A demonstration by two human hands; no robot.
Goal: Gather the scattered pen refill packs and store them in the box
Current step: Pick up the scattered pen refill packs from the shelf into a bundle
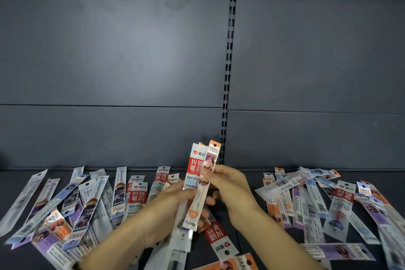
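- A dark grey metal shelf board [254, 174] runs under both forearms, strewn with long, narrow, flat plastic pen refill packs.
- Nearest, below the wrists, a red-and-white refill pack [219, 241] lies flat with its printing upside down. An orange refill pack [230, 264] is cut off by the bottom edge.
- The left hand [168, 206] curls its fingers round the lower part of a small bundle of refill packs [195, 171].
- The right hand [228, 190] pinches the bundle's middle from the other side, so both hands are clamped on it.
- The bundle stands nearly upright between the hands, its tops fanned slightly above the fingers. A red-and-white pack is in front and an orange-topped one behind.
- Left of the grip lies a left heap of purple, blue and clear packs [87, 199], crossing one another.
- Right of the grip lies a similar right heap [317, 199], with a bare strip of board between it and the right hand.
- Beyond the hands rises a plain dark grey back panel [109, 50]. A black slotted upright [229, 50] stands directly behind the bundle's tops.
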